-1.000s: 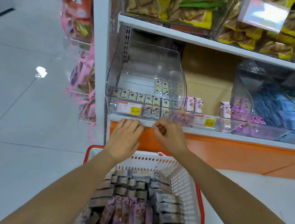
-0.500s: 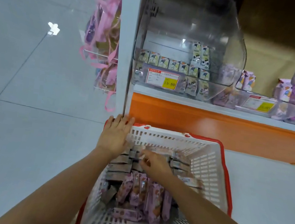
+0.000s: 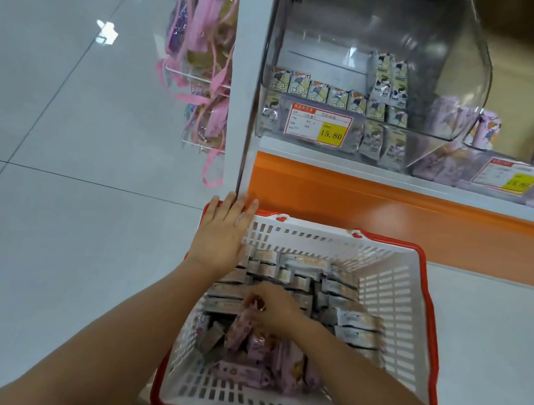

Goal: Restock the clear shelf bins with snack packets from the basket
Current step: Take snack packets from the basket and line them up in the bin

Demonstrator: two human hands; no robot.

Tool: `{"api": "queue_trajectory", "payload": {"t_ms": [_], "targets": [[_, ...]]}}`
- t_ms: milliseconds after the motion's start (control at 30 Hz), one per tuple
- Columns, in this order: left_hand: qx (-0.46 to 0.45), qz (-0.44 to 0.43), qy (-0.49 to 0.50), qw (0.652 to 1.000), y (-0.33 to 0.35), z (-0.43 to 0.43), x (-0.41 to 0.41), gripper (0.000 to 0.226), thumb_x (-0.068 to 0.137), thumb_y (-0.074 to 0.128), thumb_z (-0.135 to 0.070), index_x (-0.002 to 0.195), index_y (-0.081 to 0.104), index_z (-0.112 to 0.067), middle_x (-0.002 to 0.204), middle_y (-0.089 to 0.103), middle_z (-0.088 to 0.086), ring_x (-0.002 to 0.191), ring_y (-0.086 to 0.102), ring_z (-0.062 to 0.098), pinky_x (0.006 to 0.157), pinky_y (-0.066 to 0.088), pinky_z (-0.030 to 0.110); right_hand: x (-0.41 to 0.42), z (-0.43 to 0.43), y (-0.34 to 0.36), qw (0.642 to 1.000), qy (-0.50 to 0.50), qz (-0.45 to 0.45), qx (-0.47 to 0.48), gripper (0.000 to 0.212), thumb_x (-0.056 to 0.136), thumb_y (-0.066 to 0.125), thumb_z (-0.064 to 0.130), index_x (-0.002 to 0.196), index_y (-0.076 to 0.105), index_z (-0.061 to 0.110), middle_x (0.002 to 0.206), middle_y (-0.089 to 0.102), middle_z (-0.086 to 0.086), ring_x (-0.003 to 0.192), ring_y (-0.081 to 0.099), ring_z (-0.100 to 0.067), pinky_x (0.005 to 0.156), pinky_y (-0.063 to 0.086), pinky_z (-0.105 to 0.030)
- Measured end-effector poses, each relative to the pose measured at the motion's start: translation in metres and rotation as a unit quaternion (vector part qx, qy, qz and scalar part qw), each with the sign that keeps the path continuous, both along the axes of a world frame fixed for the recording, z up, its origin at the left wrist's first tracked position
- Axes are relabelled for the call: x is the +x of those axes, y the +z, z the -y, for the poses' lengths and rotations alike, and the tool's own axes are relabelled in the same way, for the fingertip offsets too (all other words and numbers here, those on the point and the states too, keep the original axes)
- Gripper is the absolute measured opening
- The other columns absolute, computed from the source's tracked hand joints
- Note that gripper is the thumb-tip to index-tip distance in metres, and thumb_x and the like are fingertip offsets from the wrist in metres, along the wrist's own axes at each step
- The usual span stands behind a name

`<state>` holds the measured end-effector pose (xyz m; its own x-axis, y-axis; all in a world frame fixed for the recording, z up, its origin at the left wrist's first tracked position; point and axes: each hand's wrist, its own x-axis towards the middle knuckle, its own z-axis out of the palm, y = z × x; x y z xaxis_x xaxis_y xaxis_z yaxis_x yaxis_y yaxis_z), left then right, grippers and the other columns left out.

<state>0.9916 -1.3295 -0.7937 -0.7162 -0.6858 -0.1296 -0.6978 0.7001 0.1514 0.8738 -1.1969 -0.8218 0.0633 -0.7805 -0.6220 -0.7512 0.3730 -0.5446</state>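
A white basket with a red rim (image 3: pixel 392 302) stands on the floor below the shelf, filled with grey snack packets (image 3: pixel 349 317) at the back and purple snack packets (image 3: pixel 255 372) at the front. My left hand (image 3: pixel 223 234) rests flat on the basket's far left corner, fingers straight. My right hand (image 3: pixel 275 306) reaches into the basket and pinches the top of a purple packet (image 3: pixel 241 329), tilting it up. Above, a clear shelf bin (image 3: pixel 446 90) holds a low row of grey packets along its front.
A second clear bin (image 3: pixel 502 180) with purple packets sits to the right on the same white shelf, above an orange base panel (image 3: pixel 394 213). A wire rack with pink-ribboned bags (image 3: pixel 205 66) hangs on the shelf's left end. Grey tiled floor (image 3: pixel 52 206) lies to the left.
Both hands dropped from the shelf edge to the basket. The left hand settled on the basket's corner; the right hand moved from the grey packets toward me and took hold of a purple packet.
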Motion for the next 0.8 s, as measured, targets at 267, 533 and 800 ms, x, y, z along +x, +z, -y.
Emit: {"api": "queue_trajectory", "payload": {"t_ms": [267, 533, 800], "targets": [[0.09, -0.148, 0.05, 0.984, 0.035, -0.005, -0.019, 0.04, 0.098, 0.048, -0.018, 0.138, 0.052, -0.017, 0.141, 0.051, 0.008, 0.13, 0.044, 0.027, 0.109, 0.035, 0.04, -0.06, 0.012, 0.072, 0.982, -0.107, 0.059, -0.145, 0.004, 0.086, 0.073, 0.016, 0.088, 0.074, 0.019, 0.091, 0.066, 0.003, 0.084, 0.064, -0.014, 0.077, 0.054, -0.03], [0.542, -0.249, 0.141, 0.79, 0.098, -0.029, -0.049, 0.028, 0.104, 0.043, -0.028, 0.08, 0.056, -0.021, 0.074, 0.053, -0.005, 0.072, 0.047, 0.011, 0.069, 0.038, 0.026, -0.112, 0.004, 0.167, 0.936, -0.198, 0.131, -0.26, 0.016, 0.085, 0.072, 0.005, 0.087, 0.073, 0.021, 0.103, 0.07, -0.007, 0.095, 0.068, -0.017, 0.083, 0.055, -0.026], [0.554, -0.313, 0.113, 0.763, 0.164, -0.051, -0.082, 0.019, 0.103, 0.049, -0.022, 0.096, 0.061, -0.008, 0.076, 0.063, 0.006, 0.065, 0.059, 0.011, 0.053, 0.047, 0.014, -0.125, -0.014, 0.215, 0.872, -0.306, 0.074, -0.375, 0.027, 0.088, 0.071, 0.012, 0.113, 0.062, 0.016, 0.117, 0.061, -0.002, 0.097, 0.064, -0.013, 0.08, 0.052, -0.016]]}}
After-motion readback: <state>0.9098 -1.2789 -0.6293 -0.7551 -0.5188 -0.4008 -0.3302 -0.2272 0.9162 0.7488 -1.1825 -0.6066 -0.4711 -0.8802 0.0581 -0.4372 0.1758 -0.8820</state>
